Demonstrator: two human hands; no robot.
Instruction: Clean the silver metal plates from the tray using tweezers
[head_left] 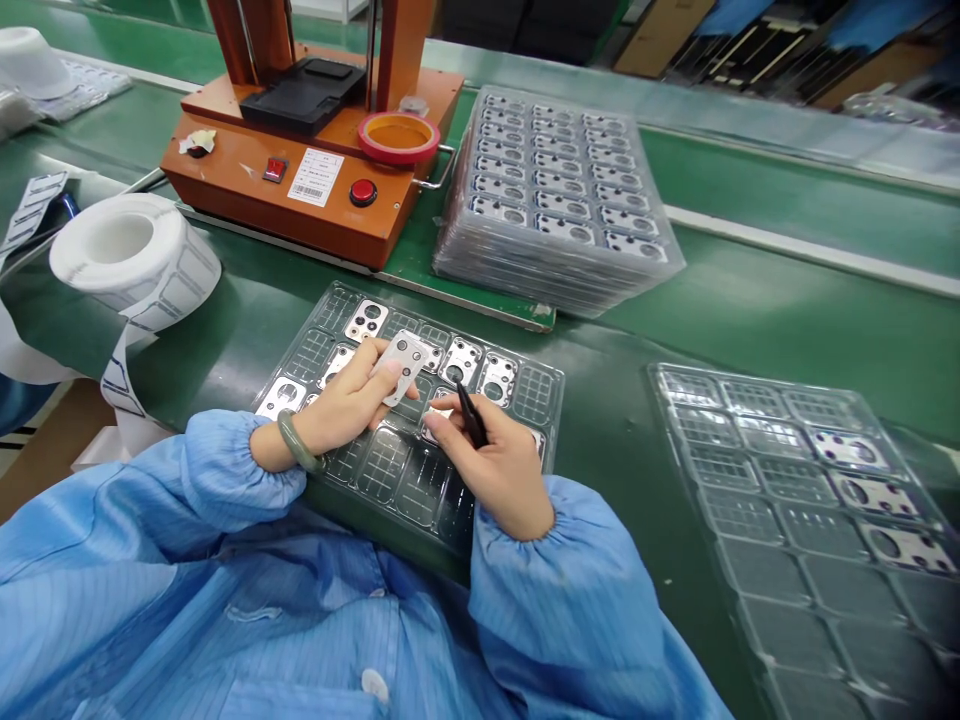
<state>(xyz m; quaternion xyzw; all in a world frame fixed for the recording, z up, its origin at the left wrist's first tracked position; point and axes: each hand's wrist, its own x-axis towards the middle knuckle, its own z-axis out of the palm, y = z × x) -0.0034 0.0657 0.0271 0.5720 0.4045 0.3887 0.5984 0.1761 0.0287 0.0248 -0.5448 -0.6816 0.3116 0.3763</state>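
My left hand (356, 395), with a green bangle at the wrist, pinches a small pale plate (403, 366) with several round dark holes. It hangs over the left half of a clear plastic tray (551, 400). A slim black tool (472, 415), tapered like a pen or tweezers, is gripped in my right hand (499, 460), just right of the plate; its working end is hidden. Beside my right fingers lie metal frames (498, 379) with large round openings, set in the tray's pockets. Part of another pale piece shows under my right fingertips; whether they touch it I cannot tell.
Behind the tray stands an orange press (292, 215) with a tape roll (398, 137) on it. A tall stack of filled trays (559, 265) is at its right. A label roll (135, 250) sits left. Another tray (795, 560), holding several metal frames, lies right.
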